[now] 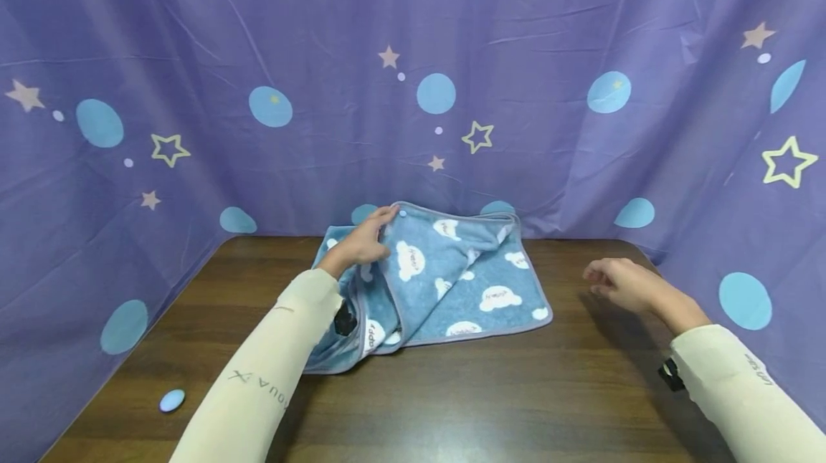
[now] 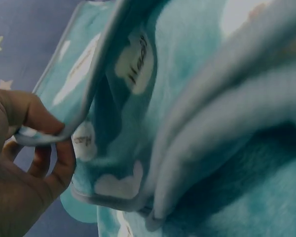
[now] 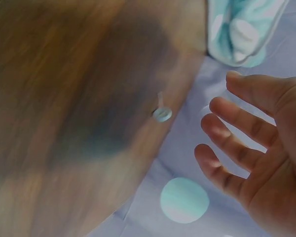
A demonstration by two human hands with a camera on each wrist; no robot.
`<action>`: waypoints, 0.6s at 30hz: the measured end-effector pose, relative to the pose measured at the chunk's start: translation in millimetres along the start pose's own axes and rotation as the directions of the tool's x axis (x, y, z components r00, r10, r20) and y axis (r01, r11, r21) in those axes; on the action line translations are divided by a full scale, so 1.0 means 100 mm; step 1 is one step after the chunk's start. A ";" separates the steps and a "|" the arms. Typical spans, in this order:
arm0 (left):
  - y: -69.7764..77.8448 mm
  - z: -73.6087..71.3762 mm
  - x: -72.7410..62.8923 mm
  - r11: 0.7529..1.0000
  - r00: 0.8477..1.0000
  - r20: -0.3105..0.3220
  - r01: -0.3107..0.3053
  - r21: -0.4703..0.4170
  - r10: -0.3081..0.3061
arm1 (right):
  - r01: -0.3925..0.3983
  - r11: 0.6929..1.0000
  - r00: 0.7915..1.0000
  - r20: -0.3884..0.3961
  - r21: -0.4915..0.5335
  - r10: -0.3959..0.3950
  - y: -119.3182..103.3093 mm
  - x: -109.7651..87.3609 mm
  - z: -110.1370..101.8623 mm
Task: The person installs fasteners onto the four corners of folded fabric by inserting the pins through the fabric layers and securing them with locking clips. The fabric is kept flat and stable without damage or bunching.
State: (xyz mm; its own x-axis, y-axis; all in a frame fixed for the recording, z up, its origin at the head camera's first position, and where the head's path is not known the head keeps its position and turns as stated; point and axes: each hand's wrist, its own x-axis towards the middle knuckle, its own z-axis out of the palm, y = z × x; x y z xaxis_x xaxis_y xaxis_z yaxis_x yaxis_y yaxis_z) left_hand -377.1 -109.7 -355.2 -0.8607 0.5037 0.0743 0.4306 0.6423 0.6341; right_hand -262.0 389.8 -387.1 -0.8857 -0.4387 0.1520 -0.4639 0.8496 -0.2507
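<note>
Blanket [image 1: 429, 277] lies bunched across the table [image 1: 452, 406], longer side to side, its right end left of the right hand [image 1: 622, 284], empty with fingers apart. The nearer left hand [image 1: 363, 241] pinches its raised far edge; a sleeve [image 1: 258, 363] hides part of the left end, inner folds unclear.

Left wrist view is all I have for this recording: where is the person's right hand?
Observer: The right hand is to the right of the blue plush blanket with white patches and grey edging, apart from it.

Reviewer: Is it holding anything?

Observer: No, the right wrist view shows its fingers spread with nothing between them.

Reviewer: What else lies outside my view?

Observer: A small pale-blue oval object on the brown wooden table, left of the cream fabric left sleeve.
</note>
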 end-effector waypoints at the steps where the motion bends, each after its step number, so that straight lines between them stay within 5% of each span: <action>1: -0.02 0.00 0.02 1.000 1.000 -0.002 0.003 0.022 -0.003 | 0.008 1.000 1.000 0.000 -0.013 -0.008 0.03 -0.02 0.01; 9: -0.16 0.08 0.11 0.986 0.998 0.019 0.054 0.159 -0.058 | 0.065 0.986 0.996 -0.047 -0.153 -0.073 0.20 -0.16 0.10; 18: -0.23 0.19 0.14 0.973 0.988 0.062 0.129 0.189 -0.143 | 0.069 0.989 0.998 0.007 -0.132 -0.069 0.29 -0.14 0.15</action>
State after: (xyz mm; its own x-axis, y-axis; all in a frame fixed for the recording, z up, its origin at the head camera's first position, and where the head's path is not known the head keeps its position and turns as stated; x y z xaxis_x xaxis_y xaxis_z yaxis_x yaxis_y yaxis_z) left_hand -394.0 -106.5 -383.1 -0.8949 0.4415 -0.0655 0.3593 0.7997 0.4810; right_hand -262.9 416.3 -410.8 -0.8518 -0.4982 0.1620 -0.5174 0.8485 -0.1111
